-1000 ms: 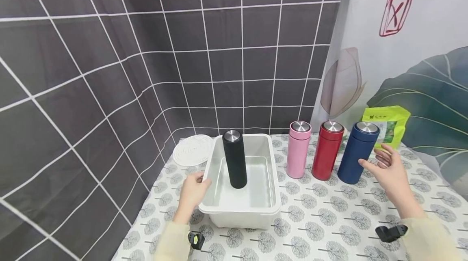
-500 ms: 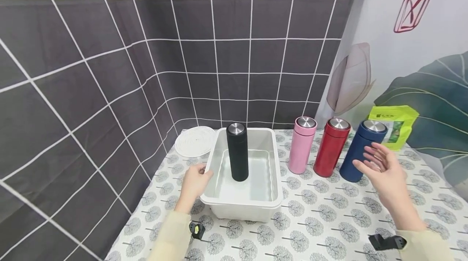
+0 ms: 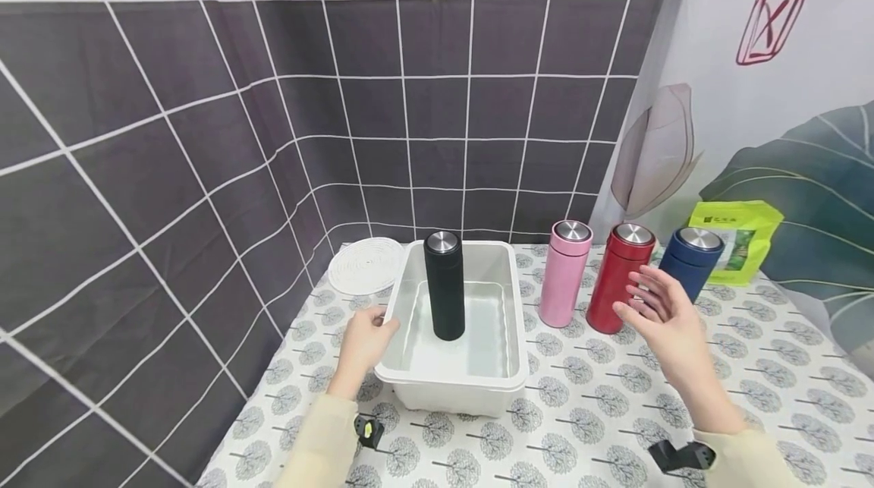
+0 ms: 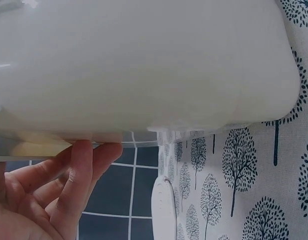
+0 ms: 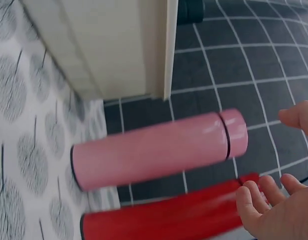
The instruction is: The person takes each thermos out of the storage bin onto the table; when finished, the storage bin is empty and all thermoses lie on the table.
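My left hand [image 3: 365, 340] pinches the left rim of a white plastic tub [image 3: 451, 397]; in the left wrist view its fingers [image 4: 81, 165] lie against the tub's edge. A black thermos bottle [image 3: 445, 291] stands upright inside the tub. To its right, a pink thermos bottle [image 3: 564, 287], a red one [image 3: 610, 283] and a navy blue one [image 3: 691, 256] stand in a row. My right hand [image 3: 672, 329] hovers with loosely bent fingers in front of the red and blue bottles, holding nothing and hiding the blue one's lower part. The right wrist view shows it beside the red bottle [image 5: 178, 212].
A round white coiled mat [image 3: 365, 266] lies behind the tub on the left. A bright green pouch [image 3: 751, 237] stands behind the blue bottle. A tree-patterned cloth [image 3: 587, 427] covers the table. Dark gridded curtain [image 3: 478, 116] hangs at the back and left.
My right hand has come away from the blue bottle's side and moved left toward the red one. The left hand keeps its hold on the tub. The head view has shifted slightly.
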The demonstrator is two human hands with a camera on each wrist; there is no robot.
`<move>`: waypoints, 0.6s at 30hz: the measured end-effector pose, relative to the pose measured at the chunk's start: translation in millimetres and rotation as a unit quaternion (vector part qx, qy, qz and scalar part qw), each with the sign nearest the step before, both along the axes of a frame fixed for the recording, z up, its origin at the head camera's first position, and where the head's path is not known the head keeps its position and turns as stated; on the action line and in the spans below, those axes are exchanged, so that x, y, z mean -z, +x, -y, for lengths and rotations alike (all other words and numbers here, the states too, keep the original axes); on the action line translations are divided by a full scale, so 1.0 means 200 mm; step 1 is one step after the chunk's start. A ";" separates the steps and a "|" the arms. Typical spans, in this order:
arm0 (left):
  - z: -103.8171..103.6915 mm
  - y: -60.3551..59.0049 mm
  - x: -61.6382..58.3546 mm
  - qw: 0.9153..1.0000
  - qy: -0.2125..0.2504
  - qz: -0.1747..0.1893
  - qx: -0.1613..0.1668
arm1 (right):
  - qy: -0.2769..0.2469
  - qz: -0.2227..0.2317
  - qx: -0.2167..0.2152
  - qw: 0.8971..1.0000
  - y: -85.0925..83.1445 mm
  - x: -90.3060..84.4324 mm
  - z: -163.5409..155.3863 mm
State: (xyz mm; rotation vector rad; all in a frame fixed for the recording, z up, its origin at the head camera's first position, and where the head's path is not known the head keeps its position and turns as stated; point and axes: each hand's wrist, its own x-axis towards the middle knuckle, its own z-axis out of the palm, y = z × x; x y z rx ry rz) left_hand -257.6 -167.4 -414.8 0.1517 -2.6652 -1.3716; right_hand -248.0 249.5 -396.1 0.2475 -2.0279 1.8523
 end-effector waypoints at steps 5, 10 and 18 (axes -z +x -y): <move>0.00 0.00 0.00 1.000 0.002 0.003 -0.002 | -0.018 -0.005 -0.039 0.999 -0.02 -0.03 0.11; 0.00 0.01 0.01 1.000 0.005 0.010 -0.007 | 0.005 0.005 -0.074 0.997 -0.04 -0.05 0.21; 0.00 0.00 0.01 1.000 0.006 0.007 -0.007 | 0.061 0.023 -0.093 0.994 -0.11 -0.10 0.34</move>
